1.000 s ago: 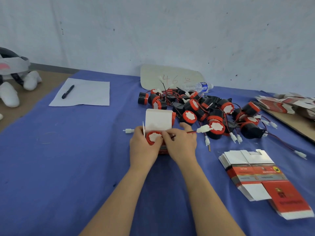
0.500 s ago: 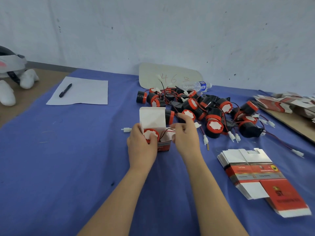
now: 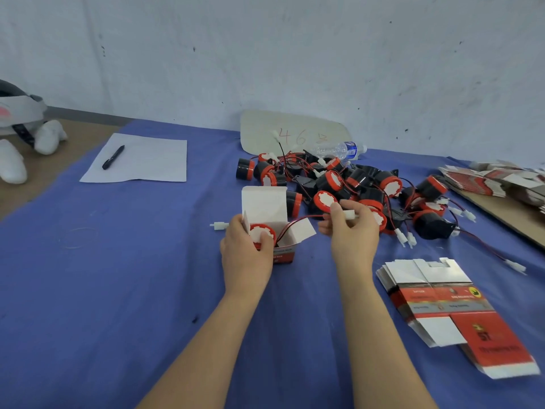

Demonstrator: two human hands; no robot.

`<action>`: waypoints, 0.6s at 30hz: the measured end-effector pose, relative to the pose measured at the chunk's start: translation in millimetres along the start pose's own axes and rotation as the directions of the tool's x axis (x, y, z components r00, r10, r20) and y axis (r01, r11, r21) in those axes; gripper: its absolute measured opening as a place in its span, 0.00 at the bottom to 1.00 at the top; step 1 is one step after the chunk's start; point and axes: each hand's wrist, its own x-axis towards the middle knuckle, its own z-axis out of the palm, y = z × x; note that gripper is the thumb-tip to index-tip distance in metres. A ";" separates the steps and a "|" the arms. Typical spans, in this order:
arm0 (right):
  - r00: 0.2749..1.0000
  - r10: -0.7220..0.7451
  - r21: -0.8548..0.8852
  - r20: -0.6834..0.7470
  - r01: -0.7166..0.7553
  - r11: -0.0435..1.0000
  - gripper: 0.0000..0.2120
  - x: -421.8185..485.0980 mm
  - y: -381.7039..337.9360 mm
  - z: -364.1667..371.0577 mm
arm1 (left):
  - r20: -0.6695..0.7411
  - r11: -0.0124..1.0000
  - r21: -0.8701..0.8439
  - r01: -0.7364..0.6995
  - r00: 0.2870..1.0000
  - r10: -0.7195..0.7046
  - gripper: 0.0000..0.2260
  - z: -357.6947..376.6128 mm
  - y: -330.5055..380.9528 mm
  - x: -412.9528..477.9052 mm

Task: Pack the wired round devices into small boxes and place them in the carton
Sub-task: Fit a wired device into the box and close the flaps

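Presently mid-boxing, with left hand (image 3: pixel 246 255) clamped on small box (image 3: pixel 284 254), right hand (image 3: pixel 352 234) pinching connector (image 3: pixel 351 214) at 3 o'clock; likely tuck wire (image 3: pixel 298 221) in next.

Both bare arms reach out from the near edge, side by side. The left hand (image 3: pixel 246 252) curls round the small box (image 3: pixel 284 254), thumb on top. The right hand (image 3: pixel 352 236), a bit farther right, pinches a white plug (image 3: pixel 350 214) in its fingertips.
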 end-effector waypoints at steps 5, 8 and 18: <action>0.966 -0.029 0.329 0.259 -0.060 0.943 0.16 -13.7 -6.8 17.3 | 0.001 1.000 -0.002 -0.007 1.000 0.007 0.16 0.0 0.1 0.2; 0.941 0.033 0.384 0.338 -0.170 0.907 0.15 -14.4 -6.8 20.9 | 0.004 1.000 0.000 -0.011 1.000 0.011 0.16 -0.3 0.3 -0.7; 0.912 -0.140 -0.319 0.385 0.274 0.907 0.14 -11.3 -7.5 8.9 | 0.010 1.000 -0.007 -0.007 1.000 0.007 0.16 -0.2 0.6 -0.9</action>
